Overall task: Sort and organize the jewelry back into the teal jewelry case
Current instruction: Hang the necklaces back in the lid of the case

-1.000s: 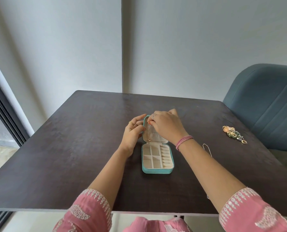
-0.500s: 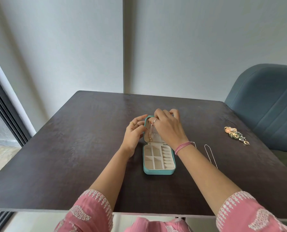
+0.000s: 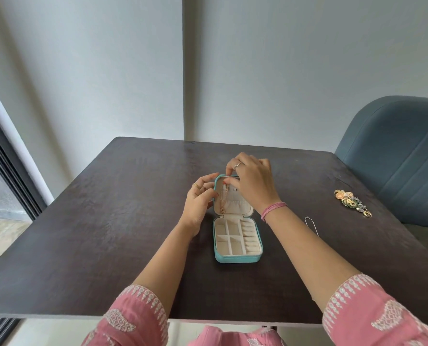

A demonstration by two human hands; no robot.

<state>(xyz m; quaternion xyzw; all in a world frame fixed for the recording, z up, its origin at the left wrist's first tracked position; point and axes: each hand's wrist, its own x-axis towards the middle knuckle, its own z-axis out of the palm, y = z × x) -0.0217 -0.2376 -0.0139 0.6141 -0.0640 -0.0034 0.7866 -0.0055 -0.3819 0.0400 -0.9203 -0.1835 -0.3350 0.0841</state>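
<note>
The teal jewelry case (image 3: 237,258) lies open in the middle of the dark table, its lid upright and its cream compartments bare. A thin gold chain (image 3: 224,199) hangs down the left inside of the lid. My left hand (image 3: 200,199) grips the lid's left edge with curled fingers. My right hand (image 3: 251,182) is at the lid's top edge, thumb and fingers pinching the top of the chain there. A silver chain (image 3: 310,224) lies on the table right of my right forearm. A small heap of gold and green jewelry (image 3: 352,201) sits further right.
The dark wooden table (image 3: 108,221) reaches to a grey wall at the back. A blue upholstered chair (image 3: 395,151) stands at the table's right side. A dark window frame runs along the far left.
My right hand has lifted from over the lid's inside to its top edge, so the gold chain now shows hanging in the lid. The left hand stays on the lid's left edge.
</note>
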